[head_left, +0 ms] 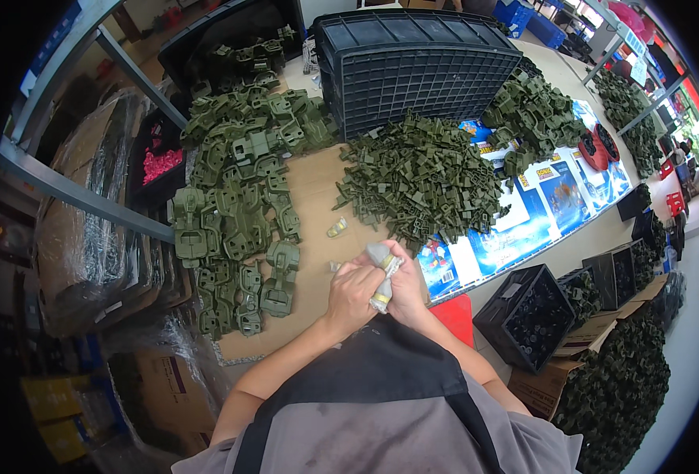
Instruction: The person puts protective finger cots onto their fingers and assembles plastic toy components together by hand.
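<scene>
The left hand (354,294) and right hand (407,289) pinch an elongated grey-white and yellow piece (383,295) above a flat brown cardboard sheet (311,225). Its long axis runs near-to-far, rounded grey end pointing away.

Glare whitens the far right, the left dims, and edges curve.
</scene>
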A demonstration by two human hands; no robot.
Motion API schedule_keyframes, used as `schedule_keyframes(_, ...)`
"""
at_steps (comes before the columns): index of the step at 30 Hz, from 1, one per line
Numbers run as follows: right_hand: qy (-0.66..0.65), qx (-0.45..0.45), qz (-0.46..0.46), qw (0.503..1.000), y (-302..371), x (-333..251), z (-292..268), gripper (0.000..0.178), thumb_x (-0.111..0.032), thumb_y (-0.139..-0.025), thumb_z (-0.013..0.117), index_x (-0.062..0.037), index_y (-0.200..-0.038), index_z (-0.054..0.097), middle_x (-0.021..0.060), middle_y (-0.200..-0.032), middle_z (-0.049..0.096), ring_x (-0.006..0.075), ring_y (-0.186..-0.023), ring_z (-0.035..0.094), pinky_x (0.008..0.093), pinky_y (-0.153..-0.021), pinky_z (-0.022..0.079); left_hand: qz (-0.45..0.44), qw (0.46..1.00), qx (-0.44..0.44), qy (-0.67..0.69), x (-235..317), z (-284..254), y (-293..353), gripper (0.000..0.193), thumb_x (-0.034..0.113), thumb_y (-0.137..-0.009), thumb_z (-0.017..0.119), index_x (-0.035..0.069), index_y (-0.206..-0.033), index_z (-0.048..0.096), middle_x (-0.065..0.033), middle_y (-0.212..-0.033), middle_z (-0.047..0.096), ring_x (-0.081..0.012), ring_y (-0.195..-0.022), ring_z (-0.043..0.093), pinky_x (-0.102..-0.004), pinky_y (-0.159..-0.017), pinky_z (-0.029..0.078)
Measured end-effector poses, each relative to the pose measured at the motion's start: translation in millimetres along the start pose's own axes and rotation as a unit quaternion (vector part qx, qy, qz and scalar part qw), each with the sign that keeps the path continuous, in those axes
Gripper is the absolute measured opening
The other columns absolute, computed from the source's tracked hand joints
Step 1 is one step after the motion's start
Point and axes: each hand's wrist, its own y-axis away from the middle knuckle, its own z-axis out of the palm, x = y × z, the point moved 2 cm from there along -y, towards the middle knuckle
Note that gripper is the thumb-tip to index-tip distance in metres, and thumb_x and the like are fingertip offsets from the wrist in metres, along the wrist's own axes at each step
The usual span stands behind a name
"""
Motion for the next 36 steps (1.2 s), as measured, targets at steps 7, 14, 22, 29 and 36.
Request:
schedule_keyframes(7, 0.604, 0.050, -0.294, 0.739, -2.9, -44.6, 0.3, 0.026, 0.002, -0.071, 0.059, -0.0016, -0.095, 0.048, 0.0080, -0.071, 0.060, 0.0168, -0.062, 0.060, 0.0263, -0.055, 0.049, -0.055, 0.995, -0.005, 0.081, 2.3, -0.4, -3.3, 0.013, 0.012, -0.069, 0.058, 0.005, -0.071, 0.047, -0.0084, -0.057, 0.047, -0.0272, -0.056, 0.051, -0.0346, -0.054, 0.035)
schedule_keyframes(14, 0.708, 0.008, -0.327, 0.626, 1.9, -53.4, 10.1, 0.040, 0.008, -0.061, 0.056, -0.0035, -0.098, 0.046, 0.0106, -0.072, 0.058, 0.0236, -0.063, 0.059, 0.0307, -0.053, 0.047, 0.081, 0.986, -0.088, -0.117, -14.6, -10.8, -33.4, 0.014, 0.013, -0.068, 0.057, 0.006, -0.076, 0.048, -0.0051, -0.063, 0.047, -0.0203, -0.056, 0.052, -0.0312, -0.054, 0.038)
schedule_keyframes(22, 0.393, -0.017, -0.129, 0.910, -4.6, -20.4, 3.2, 0.035, 0.006, -0.068, 0.055, -0.0046, -0.099, 0.046, 0.0072, -0.085, 0.055, 0.0134, -0.075, 0.055, 0.0233, -0.066, 0.044, 0.140, 0.983, -0.090, -0.075, -5.0, -9.1, -12.8, 0.014, 0.011, -0.066, 0.056, 0.007, -0.078, 0.050, -0.0035, -0.064, 0.048, -0.0188, -0.056, 0.051, -0.0310, -0.057, 0.038)
schedule_keyframes(29, 0.085, 0.009, 0.016, 0.996, -13.4, -11.2, 4.4, 0.027, -0.013, -0.087, 0.041, -0.0053, -0.112, 0.043, 0.0129, -0.111, 0.049, 0.0208, -0.108, 0.045, 0.0298, -0.087, 0.040, -0.097, 0.994, -0.048, 0.032, -11.7, -8.4, -3.1, 0.019, 0.010, -0.067, 0.058, 0.008, -0.085, 0.052, -0.0050, -0.069, 0.053, -0.0200, -0.064, 0.056, -0.0317, -0.059, 0.037)
schedule_keyframes(36, 0.024, 0.025, 0.045, 0.998, -1.6, -1.6, 16.2, 0.029, -0.014, -0.089, 0.032, -0.0058, -0.115, 0.041, 0.0118, -0.112, 0.047, 0.0187, -0.103, 0.047, 0.0287, -0.088, 0.038, -0.031, 0.998, -0.007, -0.062, -8.9, 1.2, -6.2, 0.021, 0.005, -0.063, 0.058, 0.003, -0.082, 0.052, -0.0087, -0.070, 0.054, -0.0242, -0.061, 0.053, -0.0317, -0.060, 0.037)
